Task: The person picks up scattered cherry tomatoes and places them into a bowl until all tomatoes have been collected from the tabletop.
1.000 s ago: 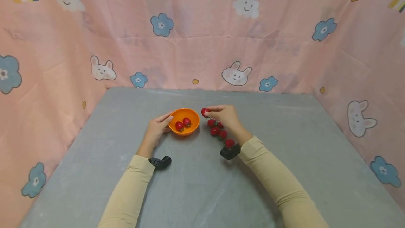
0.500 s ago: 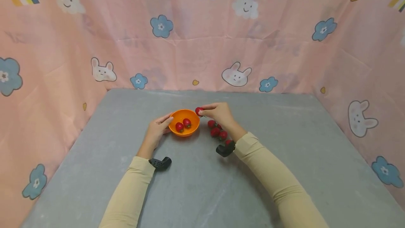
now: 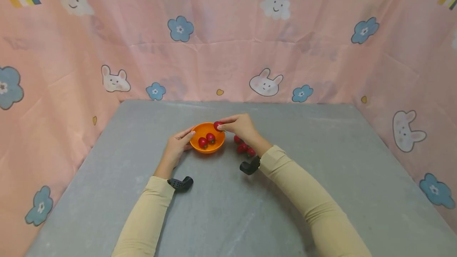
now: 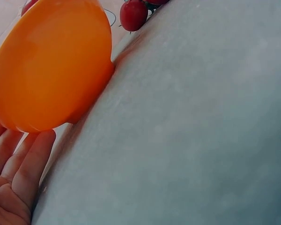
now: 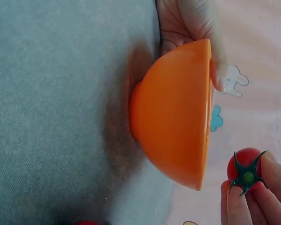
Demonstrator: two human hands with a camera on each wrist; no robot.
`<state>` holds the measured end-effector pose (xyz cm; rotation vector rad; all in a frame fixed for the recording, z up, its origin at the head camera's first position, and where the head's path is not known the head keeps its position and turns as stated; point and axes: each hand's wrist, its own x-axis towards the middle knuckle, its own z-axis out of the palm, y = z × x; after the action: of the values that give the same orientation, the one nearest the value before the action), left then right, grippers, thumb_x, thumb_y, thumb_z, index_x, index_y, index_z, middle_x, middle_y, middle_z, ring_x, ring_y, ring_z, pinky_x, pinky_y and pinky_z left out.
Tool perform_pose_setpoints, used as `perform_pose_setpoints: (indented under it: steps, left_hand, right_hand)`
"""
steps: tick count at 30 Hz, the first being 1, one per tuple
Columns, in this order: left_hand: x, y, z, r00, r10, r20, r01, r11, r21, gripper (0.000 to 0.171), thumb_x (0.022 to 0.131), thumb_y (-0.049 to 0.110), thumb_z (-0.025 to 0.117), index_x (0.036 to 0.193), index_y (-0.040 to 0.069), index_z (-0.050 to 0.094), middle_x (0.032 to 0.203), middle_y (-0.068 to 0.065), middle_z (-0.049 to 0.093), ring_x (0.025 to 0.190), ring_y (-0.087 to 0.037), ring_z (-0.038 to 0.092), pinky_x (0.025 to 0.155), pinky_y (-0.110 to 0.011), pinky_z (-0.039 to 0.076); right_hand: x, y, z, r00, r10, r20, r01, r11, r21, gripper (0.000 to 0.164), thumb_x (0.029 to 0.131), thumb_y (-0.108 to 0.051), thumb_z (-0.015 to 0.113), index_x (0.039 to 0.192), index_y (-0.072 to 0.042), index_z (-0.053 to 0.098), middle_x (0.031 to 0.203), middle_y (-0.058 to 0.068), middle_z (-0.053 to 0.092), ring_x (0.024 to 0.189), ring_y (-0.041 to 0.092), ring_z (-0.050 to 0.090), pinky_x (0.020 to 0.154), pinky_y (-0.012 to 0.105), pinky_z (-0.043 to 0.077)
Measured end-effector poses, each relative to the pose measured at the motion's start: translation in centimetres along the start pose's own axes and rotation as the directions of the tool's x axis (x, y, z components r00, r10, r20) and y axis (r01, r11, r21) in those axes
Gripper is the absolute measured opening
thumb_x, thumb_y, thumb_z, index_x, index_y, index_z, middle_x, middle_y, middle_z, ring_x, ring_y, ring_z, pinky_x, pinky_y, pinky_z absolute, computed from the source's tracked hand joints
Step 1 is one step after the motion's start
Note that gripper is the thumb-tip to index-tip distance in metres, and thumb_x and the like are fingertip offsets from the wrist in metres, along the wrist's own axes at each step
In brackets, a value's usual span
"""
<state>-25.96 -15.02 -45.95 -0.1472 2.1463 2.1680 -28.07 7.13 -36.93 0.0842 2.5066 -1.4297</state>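
"Pinched what, mid-frame?"
"A cherry tomato [image 3: 217, 125], with right hand [image 3: 240, 125] above orange bowl [image 5: 173, 115]; gripped bowl's side with left hand [image 3: 175, 146]."
"Handled how?"
"Seemed light, slick, bruisable; suited gentle side-pinching."

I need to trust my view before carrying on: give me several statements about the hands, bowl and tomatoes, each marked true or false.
1. The right hand pinches a tomato. True.
2. The left hand holds the orange bowl, thumb over the rim. True.
3. The bowl is upside down. False: its opening faces up.
4. Four tomatoes lie in the bowl. False: only two tomatoes lie there.
5. In the head view, loose tomatoes lie right of the bowl. True.
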Motion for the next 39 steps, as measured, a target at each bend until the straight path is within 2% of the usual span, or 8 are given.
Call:
perform_pose_setpoints:
  steps: [10,20,26,28,32,35,39]
  left_hand:
    - [-0.1,-0.1,0.0,0.999,0.031,-0.021,-0.03,0.999,0.009,0.052,0.083,0.04,0.066,0.128,0.016,0.057,0.134,-0.003,0.053,0.116,-0.019,0.054,0.079,-0.026,0.054]
    - [0.1,0.0,-0.1,0.999,0.038,-0.022,-0.037,0.999,0.037,0.054,0.082,0.044,0.066,0.128,0.017,0.057,0.134,-0.002,0.054,0.115,-0.019,0.055,0.08,-0.025,0.054]
    - [-0.1,-0.1,-0.2,0.999,0.041,-0.008,-0.04,0.998,0.038,0.055,0.083,0.044,0.066,0.129,0.016,0.057,0.134,-0.003,0.054,0.111,-0.017,0.057,0.078,-0.023,0.054]
    - [-0.5,0.5,-0.1,1.0,0.03,-0.001,-0.03,0.999,0.039,0.052,0.085,0.04,0.064,0.13,0.014,0.056,0.134,-0.004,0.053,0.112,-0.018,0.056,0.079,-0.024,0.054]
    - [-0.6,0.5,-0.1,1.0,0.025,0.004,-0.025,0.999,0.035,0.049,0.087,0.037,0.063,0.13,0.014,0.056,0.134,-0.005,0.053,0.109,-0.016,0.058,0.079,-0.024,0.054]
    - [-0.2,-0.1,-0.1,0.999,0.031,-0.005,-0.031,0.999,0.023,0.049,0.085,0.039,0.064,0.128,0.015,0.058,0.133,-0.003,0.055,0.105,-0.013,0.059,0.078,-0.024,0.054]
    - [-0.2,-0.1,-0.1,0.999,0.034,-0.005,-0.034,0.999,0.016,0.051,0.085,0.041,0.064,0.128,0.015,0.058,0.133,-0.002,0.055,0.107,-0.014,0.059,0.079,-0.025,0.054]
  right_hand:
    - [0.6,-0.7,1.0,1.0,0.019,0.0,-0.019,0.998,-0.055,0.029,0.072,-0.037,0.078,0.099,-0.025,0.075,0.119,0.001,0.064,0.111,0.022,0.052,0.096,0.041,0.045]
    - [1.2,-0.9,2.4,0.997,-0.075,0.035,0.077,0.995,-0.068,0.026,0.071,-0.033,0.08,0.094,-0.022,0.076,0.109,0.001,0.069,0.112,0.021,0.053,0.1,0.041,0.043]
    - [1.6,-0.9,3.3,0.99,-0.119,0.076,0.129,0.98,-0.149,0.028,0.071,-0.035,0.079,0.096,-0.022,0.076,0.109,0.003,0.069,0.11,0.02,0.055,0.096,0.033,0.047]
    - [1.8,-0.8,3.6,0.987,-0.134,0.085,0.147,0.975,-0.166,0.027,0.072,-0.034,0.079,0.095,-0.021,0.076,0.11,0.003,0.069,0.109,0.02,0.056,0.095,0.032,0.048]
    - [1.8,-0.7,4.2,0.983,-0.156,0.094,0.172,0.965,-0.198,0.025,0.073,-0.032,0.079,0.095,-0.02,0.076,0.109,0.003,0.069,0.105,0.02,0.057,0.092,0.031,0.05]
    - [1.8,-0.7,4.5,0.982,-0.157,0.105,0.175,0.965,-0.197,0.025,0.073,-0.03,0.079,0.095,-0.019,0.076,0.11,0.003,0.068,0.102,0.02,0.057,0.089,0.03,0.051]
    - [1.9,-0.9,4.7,0.982,-0.153,0.112,0.171,0.969,-0.18,0.025,0.072,-0.028,0.08,0.094,-0.017,0.076,0.111,0.004,0.068,0.099,0.019,0.058,0.085,0.028,0.053]
